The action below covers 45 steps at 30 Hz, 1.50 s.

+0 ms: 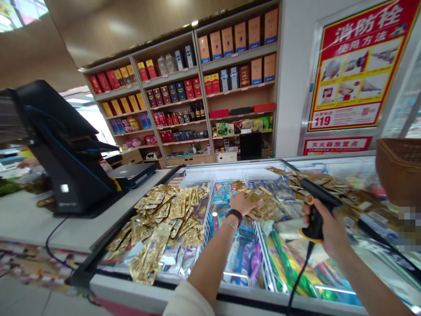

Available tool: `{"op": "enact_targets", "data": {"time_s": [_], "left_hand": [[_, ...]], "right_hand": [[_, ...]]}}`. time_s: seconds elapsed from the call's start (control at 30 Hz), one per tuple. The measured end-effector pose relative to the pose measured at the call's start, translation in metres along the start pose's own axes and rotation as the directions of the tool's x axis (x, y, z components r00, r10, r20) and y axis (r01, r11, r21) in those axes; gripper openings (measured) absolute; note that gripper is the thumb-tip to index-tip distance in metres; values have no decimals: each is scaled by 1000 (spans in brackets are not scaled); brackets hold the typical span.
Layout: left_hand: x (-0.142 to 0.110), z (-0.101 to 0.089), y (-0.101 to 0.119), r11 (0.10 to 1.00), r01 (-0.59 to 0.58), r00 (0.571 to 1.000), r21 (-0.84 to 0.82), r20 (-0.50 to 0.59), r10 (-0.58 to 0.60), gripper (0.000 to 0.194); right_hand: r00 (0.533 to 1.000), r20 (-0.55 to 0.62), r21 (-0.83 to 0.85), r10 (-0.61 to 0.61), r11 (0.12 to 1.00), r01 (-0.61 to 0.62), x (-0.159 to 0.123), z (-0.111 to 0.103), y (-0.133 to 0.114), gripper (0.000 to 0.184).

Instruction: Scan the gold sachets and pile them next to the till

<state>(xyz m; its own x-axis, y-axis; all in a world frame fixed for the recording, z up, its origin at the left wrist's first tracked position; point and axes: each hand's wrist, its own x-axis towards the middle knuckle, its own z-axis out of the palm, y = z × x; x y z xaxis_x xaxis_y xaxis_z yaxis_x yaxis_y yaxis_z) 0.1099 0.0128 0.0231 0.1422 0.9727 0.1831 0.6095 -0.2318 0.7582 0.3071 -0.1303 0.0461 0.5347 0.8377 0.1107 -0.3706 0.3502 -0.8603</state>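
Observation:
My right hand (pixel 329 224) grips a black barcode scanner (pixel 317 210) with yellow trim. Its head points up and left, and its cable hangs down. My left hand (pixel 242 204), with a dark bead bracelet at the wrist, reaches forward over the freezer's glass top. It is closed at the left edge of a fanned bunch of gold foil packets (pixel 265 206); some fingers are hidden. A large heap of similar gold packets (pixel 177 204) lies to the left on the glass. More gold packets (pixel 348 193) spread behind and right of the scanner.
Under the glass, the chest freezer (pixel 138 287) holds colourful packages between white wire dividers (pixel 265 259). A black checkout terminal (pixel 66 162) and a flat scale (pixel 134 173) stand on the left counter. A brown basket (pixel 397 169) is at the right. Behind stand shelves of boxes (pixel 204 87).

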Motion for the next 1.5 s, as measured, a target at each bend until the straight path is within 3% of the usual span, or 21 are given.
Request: {"op": "enact_targets", "data": {"time_s": [0.2,0.43,0.57,0.7,0.8,1.0,1.1,1.23,1.5], "left_hand": [[15,1,12,1000,-16,997,-3,-75,15,34],[21,-3,-2,959,-172,951,-224,-292,102,19],[19,-12,-17,842,-178,957,-509,-290,27,15],[3,-27,-44,759,-206,946,-617,-324,-7,31],[-7,-40,-61,684,-179,958,-707,-285,-43,43],[-5,-69,-77,581,-166,938,-797,-309,-156,31],[-4,-76,-83,567,-121,918,-815,-310,-249,35],[-3,-77,-87,554,-69,903,-829,-288,-319,40],[-5,-74,-88,560,-62,932,-826,-249,-264,36]], "right_hand": [[1000,-13,-32,0,999,-1,-2,1,-2,45],[999,-25,-55,29,998,-30,0,7,7,51],[999,27,-93,26,995,-23,-2,20,13,57],[986,166,-190,35,982,-3,-2,42,22,54],[954,294,-329,66,944,36,5,63,34,49],[862,496,-545,107,811,213,7,89,48,48],[854,513,-574,81,772,272,-7,86,43,49],[878,465,-599,112,771,219,-26,76,33,49],[871,443,-607,211,786,118,-30,72,32,50]]}}
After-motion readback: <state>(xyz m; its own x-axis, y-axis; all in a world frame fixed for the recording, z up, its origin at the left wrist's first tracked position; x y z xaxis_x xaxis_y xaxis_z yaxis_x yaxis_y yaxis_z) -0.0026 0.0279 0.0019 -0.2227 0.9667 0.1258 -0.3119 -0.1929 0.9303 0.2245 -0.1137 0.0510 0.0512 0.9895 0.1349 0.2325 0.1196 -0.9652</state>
